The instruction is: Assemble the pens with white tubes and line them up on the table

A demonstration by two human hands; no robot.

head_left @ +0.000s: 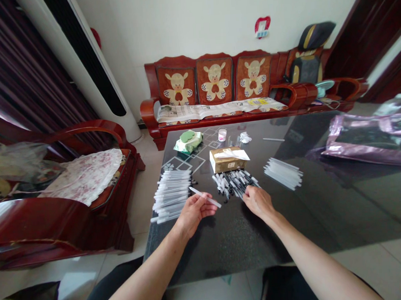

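Observation:
My left hand (196, 212) holds a slim whitish pen barrel (206, 197) between thumb and fingers, just right of a stack of similar white pens (172, 194). My right hand (258, 201) is closed at the near right edge of a loose pile of black and white pen parts (234, 182); what its fingertips grip is too small to name. Right of that pile lies a neat bunch of translucent white tubes (283, 173). All of these rest on the dark glossy table (240, 251).
Behind the pile stands a gold tissue box (221, 163). Farther back are a green wipes pack (188, 141), a small cup (222, 134), a crumpled tissue (245, 137) and a single tube (273, 139). A pink-edged clear bag (360, 151) lies at the right.

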